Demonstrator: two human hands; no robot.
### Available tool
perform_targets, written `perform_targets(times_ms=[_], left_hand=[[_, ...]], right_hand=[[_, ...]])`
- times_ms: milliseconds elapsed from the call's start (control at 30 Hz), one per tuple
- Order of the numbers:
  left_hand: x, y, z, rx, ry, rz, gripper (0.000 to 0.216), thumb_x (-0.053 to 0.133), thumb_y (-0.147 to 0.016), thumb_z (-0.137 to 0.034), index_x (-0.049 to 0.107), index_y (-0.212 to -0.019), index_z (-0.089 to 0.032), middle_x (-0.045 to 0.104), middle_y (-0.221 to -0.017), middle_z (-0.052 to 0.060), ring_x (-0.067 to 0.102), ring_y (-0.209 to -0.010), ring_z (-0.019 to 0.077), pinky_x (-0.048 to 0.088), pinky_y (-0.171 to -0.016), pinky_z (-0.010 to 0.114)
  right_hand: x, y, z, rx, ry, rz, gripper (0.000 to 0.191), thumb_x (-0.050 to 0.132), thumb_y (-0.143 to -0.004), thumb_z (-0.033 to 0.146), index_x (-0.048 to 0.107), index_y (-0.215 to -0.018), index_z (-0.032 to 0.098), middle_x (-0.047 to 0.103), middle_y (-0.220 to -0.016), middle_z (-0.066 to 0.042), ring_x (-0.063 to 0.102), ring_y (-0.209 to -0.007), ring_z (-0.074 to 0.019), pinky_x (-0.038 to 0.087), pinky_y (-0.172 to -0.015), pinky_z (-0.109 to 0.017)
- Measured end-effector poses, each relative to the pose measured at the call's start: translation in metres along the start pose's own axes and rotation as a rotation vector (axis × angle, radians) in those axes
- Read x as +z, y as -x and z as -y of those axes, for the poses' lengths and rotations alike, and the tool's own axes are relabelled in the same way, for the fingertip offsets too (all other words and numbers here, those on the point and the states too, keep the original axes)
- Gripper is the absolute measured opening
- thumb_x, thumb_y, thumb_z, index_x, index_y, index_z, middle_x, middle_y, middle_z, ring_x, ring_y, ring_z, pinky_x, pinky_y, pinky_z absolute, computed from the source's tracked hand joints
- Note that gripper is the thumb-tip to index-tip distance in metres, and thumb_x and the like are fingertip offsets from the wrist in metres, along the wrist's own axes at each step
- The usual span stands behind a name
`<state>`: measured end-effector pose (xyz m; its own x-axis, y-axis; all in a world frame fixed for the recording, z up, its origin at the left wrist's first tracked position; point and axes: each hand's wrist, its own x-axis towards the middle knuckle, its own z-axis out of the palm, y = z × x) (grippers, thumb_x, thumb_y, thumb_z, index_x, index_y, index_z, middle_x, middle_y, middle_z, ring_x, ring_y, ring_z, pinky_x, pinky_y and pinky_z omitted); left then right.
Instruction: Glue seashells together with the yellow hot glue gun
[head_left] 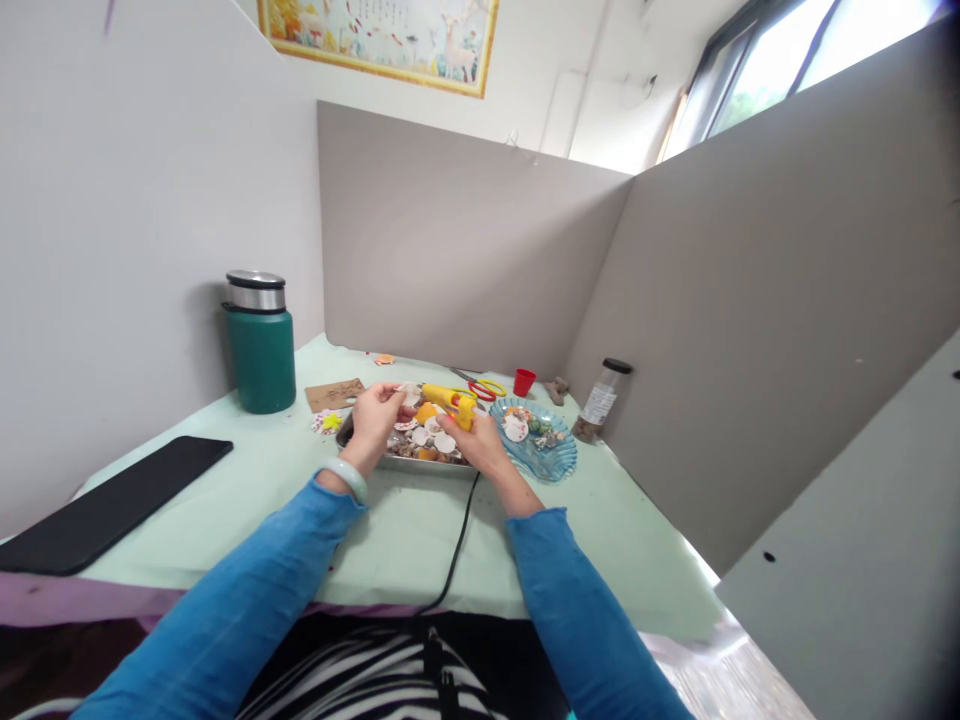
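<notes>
Striped black-and-white cloth point(360, 670) fills the bottom edge, cut off by the frame, and a black cord point(459, 545) runs up from it toward the metal tray point(346, 432) at the middle of the pale green tabletop point(247, 490). Both blue sleeves point(247, 590) reach forward from there to the tray.

Much of the tray is hidden behind the hands, and its load of shells point(429, 438) is too small to tell apart beyond white, brown and orange pieces. Over the tray's left end the left hand point(375, 420), a pale bangle point(346, 478) on its wrist, pinches a small pale piece point(409, 390) in its fingertips; what it is I cannot make out. Over the tray's right end the right hand point(474, 440) is wrapped around the grip of a yellow glue gun point(448, 402), whose nozzle points left at that piece.

Just right of the tray sits a ribbed blue glass dish point(555, 462) with more shells. Behind the tray lie red and yellow scissors point(484, 387) and a small red cup point(523, 381). Left of the tray stands a green flask point(261, 350) with a steel lid, and a flat black pad point(112, 505) lies nearer.
</notes>
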<state>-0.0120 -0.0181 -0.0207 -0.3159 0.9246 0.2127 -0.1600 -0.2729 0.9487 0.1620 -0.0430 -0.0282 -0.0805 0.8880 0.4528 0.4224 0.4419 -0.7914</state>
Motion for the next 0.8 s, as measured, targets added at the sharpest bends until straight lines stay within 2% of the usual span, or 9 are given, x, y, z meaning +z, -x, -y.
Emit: perform_targets(times_ms=[367,800], left_hand=[[0.0008,0.0010,-0.0012,0.000,0.008,-0.002,0.012,0.067,-0.074,-0.021,0.059,-0.083,-0.017,0.063,-0.057,0.000,0.066,-0.053,0.0183,0.052,-0.056,0.028],[0.0009,0.0002,-0.0016,0.002,-0.007,-0.013,0.013,0.067,-0.074,-0.022,0.060,-0.082,-0.016,0.064,-0.055,0.001,0.066,-0.052,0.0184,0.053,-0.056,0.028]], right_hand=[[-0.0004,0.0003,0.0007,-0.013,0.023,0.016,0.041,0.063,-0.077,0.056,0.066,-0.074,0.015,0.055,-0.061,0.000,0.049,-0.058,-0.0136,0.039,-0.054,-0.024],[-0.0005,-0.0003,-0.0020,-0.025,0.028,0.026,0.042,0.063,-0.078,0.057,0.069,-0.078,0.015,0.061,-0.066,-0.002,0.053,-0.061,-0.0153,0.040,-0.056,-0.025]])
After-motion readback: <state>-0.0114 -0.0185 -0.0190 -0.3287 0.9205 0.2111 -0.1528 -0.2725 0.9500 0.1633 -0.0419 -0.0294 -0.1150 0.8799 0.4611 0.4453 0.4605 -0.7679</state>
